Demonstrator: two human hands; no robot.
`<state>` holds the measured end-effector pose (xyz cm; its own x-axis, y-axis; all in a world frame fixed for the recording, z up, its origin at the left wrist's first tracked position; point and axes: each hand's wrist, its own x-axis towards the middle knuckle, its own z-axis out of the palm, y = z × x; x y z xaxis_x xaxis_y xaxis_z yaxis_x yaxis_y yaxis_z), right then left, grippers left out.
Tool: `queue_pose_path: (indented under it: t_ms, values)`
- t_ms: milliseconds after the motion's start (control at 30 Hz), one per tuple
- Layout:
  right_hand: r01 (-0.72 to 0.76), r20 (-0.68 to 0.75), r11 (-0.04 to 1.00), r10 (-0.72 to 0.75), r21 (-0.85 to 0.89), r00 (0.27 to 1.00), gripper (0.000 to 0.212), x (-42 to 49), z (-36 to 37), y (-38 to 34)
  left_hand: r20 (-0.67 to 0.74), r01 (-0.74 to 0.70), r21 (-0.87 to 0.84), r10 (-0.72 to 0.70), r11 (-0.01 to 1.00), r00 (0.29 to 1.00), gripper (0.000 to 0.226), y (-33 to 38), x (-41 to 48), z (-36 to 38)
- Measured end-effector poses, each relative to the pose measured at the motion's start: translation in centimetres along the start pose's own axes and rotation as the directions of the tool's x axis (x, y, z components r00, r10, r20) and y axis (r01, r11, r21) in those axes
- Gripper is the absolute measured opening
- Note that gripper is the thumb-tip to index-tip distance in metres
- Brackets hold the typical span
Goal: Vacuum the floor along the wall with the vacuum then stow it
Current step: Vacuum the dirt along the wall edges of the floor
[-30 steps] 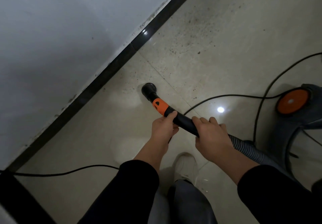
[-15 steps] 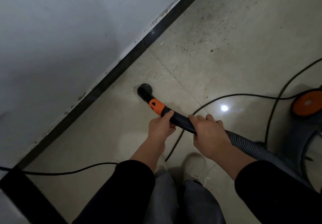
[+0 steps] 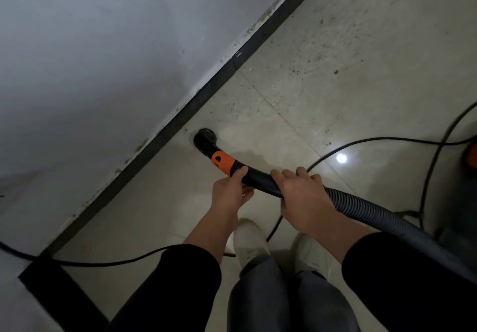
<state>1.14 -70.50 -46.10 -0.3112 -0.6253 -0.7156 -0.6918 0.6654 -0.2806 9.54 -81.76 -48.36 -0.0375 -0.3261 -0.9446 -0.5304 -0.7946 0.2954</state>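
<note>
The black vacuum wand [image 3: 258,179] with an orange collar [image 3: 222,162] ends in a round nozzle [image 3: 205,138] on the beige tile floor, close to the black baseboard [image 3: 201,99]. My left hand [image 3: 229,192] grips the wand just behind the orange collar. My right hand [image 3: 302,197] grips it farther back, where the grey ribbed hose [image 3: 361,210] begins. The hose runs right and down past my right sleeve. Only an orange-and-dark edge of the vacuum body [image 3: 471,156] shows at the right border.
A black power cord [image 3: 374,140] loops over the floor at right and another stretch of cord [image 3: 103,263] lies at lower left. Dark specks of dirt [image 3: 309,60] dot the tiles ahead along the white wall [image 3: 103,60]. My white shoes [image 3: 249,238] stand below the hands.
The nozzle has slid left toward the baseboard, with both hands keeping their grip. The view has shifted forward, so the vacuum body has slipped almost out at the right.
</note>
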Motion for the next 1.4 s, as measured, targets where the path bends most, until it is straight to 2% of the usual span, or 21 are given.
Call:
queue_pose_path:
  t_ms: [533, 767, 1000, 1400]
  values:
    - [0.086, -0.078, 0.994, -0.092, -0.072, 0.993, 0.054, 3.4, -0.1, -4.4, -0.074, -0.006, -0.107, -0.002, 0.994, 0.997, 0.016, 1.9, 2.0, -4.1]
    - [0.111, -0.089, 0.980, -0.127, -0.166, 0.988, 0.053, 3.6, -0.6, -4.5, -0.078, 0.009, -0.159, -0.022, 0.987, 0.997, 0.032, 1.8, 2.5, -3.8]
    - [0.085, -0.100, 0.983, -0.102, -0.161, 0.990, 0.052, 3.5, -1.4, -3.5, -0.070, 0.006, -0.175, -0.019, 0.985, 0.997, 0.027, 2.4, 2.4, -2.4]
    - [0.015, -0.131, 0.993, -0.030, -0.118, 0.991, 0.054, 3.5, -3.4, -0.5, -0.042, -0.018, -0.104, 0.014, 0.994, 0.999, 0.021, 4.3, 2.2, 1.6]
